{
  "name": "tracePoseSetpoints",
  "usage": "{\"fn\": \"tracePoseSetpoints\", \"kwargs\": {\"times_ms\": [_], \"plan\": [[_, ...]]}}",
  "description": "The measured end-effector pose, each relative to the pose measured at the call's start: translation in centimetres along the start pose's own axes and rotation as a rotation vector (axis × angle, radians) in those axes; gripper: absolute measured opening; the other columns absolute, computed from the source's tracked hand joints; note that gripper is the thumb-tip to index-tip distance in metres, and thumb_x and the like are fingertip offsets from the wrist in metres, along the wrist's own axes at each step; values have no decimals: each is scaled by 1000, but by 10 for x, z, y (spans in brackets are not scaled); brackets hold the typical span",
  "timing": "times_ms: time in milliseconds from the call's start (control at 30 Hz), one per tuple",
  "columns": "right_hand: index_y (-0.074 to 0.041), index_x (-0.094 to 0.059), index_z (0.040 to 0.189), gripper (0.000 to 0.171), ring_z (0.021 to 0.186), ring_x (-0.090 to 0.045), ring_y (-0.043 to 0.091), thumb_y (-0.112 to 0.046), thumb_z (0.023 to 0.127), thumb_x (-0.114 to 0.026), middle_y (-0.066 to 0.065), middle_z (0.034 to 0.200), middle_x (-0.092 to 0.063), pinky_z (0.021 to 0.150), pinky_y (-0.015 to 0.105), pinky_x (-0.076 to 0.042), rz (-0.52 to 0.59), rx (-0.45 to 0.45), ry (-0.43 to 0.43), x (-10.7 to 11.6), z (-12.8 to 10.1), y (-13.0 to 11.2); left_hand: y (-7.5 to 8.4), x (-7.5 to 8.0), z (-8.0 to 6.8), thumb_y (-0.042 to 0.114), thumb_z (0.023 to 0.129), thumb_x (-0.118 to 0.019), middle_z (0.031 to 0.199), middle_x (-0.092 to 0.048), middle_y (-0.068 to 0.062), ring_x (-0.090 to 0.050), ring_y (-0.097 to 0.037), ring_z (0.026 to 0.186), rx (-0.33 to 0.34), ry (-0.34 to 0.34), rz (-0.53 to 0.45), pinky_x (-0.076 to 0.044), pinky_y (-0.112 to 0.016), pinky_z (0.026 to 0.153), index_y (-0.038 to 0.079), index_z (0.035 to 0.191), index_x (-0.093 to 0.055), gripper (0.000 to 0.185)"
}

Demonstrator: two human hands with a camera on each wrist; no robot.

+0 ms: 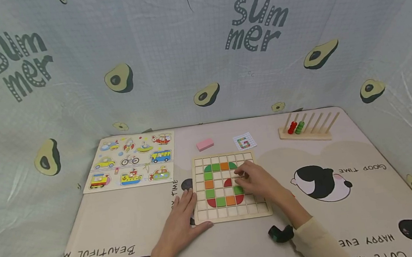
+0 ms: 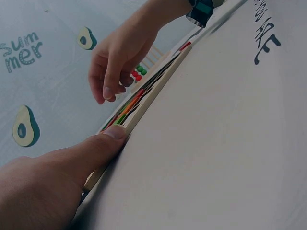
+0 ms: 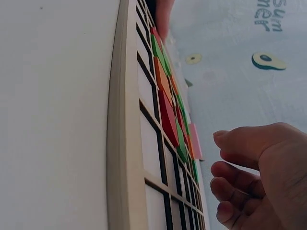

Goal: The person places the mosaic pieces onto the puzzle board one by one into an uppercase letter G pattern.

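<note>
A square wooden grid board (image 1: 203, 214) lies on the table, with green, orange and red tiles in its cells, some with a rounded corner. They form a G-like outline, with a red quarter-round tile (image 1: 227, 182) near the middle. My left hand (image 1: 182, 217) rests along the board's left side, its thumb (image 2: 112, 134) on the near edge. Over the board's right part hovers my right hand (image 1: 256, 181), fingers loosely bent. A gap shows between its thumb (image 3: 240, 139) and fingers in the right wrist view, with nothing in it.
Behind the board lie a pink block (image 1: 205, 144) and a small card (image 1: 244, 141) with a coloured G pattern. A vehicle picture board (image 1: 129, 160) lies back left. A wooden peg stand (image 1: 305, 135) with red and green beads stands back right. A dark wrist device (image 1: 280, 233) shows by the right sleeve.
</note>
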State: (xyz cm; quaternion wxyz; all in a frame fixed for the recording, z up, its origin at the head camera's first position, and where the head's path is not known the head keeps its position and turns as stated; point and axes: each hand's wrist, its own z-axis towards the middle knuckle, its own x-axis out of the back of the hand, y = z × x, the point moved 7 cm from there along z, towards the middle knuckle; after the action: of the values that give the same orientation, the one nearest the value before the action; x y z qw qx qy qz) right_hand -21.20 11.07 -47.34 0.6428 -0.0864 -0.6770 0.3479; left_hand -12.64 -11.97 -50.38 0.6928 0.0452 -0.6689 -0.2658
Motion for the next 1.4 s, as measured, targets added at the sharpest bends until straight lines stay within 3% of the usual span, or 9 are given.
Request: {"fn": "tracePoseSetpoints", "kwargs": {"times_ms": [400, 900, 1400], "plan": [[-15, -62, 111, 28, 88, -52, 8, -27, 86, -66, -6, 101, -58, 75, 25, -52, -13, -50, 20, 17, -17, 12, -1, -2, 0, 76, 73, -54, 153, -34, -3, -25, -19, 145, -1, 0, 7, -17, -38, 122, 9, 144, -37, 99], [-13, -62, 109, 30, 87, -53, 11, -25, 83, -70, -3, 99, -60, 72, 28, -50, -56, -17, 111, 42, -41, 34, 0, 0, 0, 74, 73, -57, 153, -34, -4, -25, -19, 145, -4, 2, -4, -17, -38, 122, 9, 144, -37, 98], [-11, -62, 109, 34, 81, -52, 11, -25, 80, -72, 1, 94, -59, 65, 24, -48, -113, -39, 129, 56, -68, 55, 1, 2, -1, 72, 73, -58, 153, -34, -4, -25, -20, 145, -1, -2, -9, -18, -39, 122, 9, 144, -37, 97]]}}
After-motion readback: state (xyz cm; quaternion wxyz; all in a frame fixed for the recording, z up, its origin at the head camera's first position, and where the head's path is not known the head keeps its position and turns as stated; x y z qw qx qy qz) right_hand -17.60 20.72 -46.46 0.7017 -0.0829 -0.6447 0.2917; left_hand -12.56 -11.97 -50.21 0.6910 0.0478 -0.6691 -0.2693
